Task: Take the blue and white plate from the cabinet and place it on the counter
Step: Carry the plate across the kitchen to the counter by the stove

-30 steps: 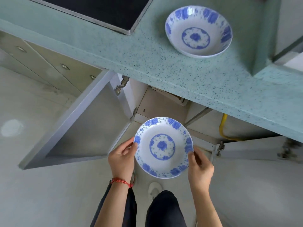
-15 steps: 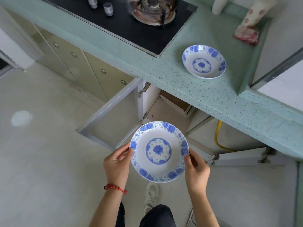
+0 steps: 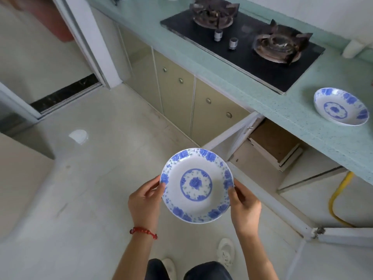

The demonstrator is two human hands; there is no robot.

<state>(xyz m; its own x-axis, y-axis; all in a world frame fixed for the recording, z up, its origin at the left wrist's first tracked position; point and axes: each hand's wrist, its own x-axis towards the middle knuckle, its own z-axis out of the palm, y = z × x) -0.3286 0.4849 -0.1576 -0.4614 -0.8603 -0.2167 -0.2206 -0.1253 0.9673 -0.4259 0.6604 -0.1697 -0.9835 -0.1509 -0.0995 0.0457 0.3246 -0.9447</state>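
I hold a blue and white plate (image 3: 196,185) level in front of me, out over the floor and below counter height. My left hand (image 3: 146,203) grips its left rim and my right hand (image 3: 243,207) grips its right rim. A second blue and white plate (image 3: 341,106) rests on the green speckled counter (image 3: 282,106) at the right. The open cabinet (image 3: 272,146) under the counter lies just beyond the held plate, its two doors swung out.
A black gas hob (image 3: 246,45) with two burners sits on the counter left of the resting plate. The open left cabinet door (image 3: 228,132) and right door (image 3: 343,236) jut into the floor space. A yellow hose (image 3: 339,195) runs inside the cabinet. Closed cabinet doors (image 3: 177,93) line the left.
The view has risen and swung left, showing more of the hob and floor. The plate stays gripped in both hands, now further out from the cabinet opening.
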